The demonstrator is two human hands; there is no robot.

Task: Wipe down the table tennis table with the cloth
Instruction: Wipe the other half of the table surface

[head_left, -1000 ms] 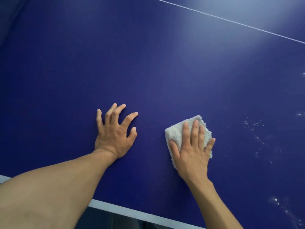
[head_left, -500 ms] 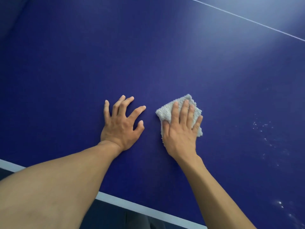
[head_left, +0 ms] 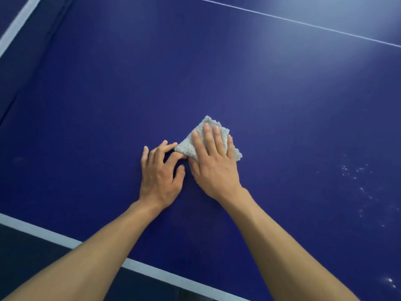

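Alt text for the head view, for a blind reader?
A right hand presses a white cloth flat on a blue table tennis table; the left hand rests beside it, fingers touching the cloth's corner. White specks dot the table farther right.

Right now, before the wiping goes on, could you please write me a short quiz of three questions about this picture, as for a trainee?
1. True or false: the right hand presses flat on the cloth.
2. On which side of the cloth do the white specks lie? A) the person's left B) the person's right C) under the cloth
3. Fill in: the left hand rests on the ____.
Key: 1 true; 2 B; 3 table.
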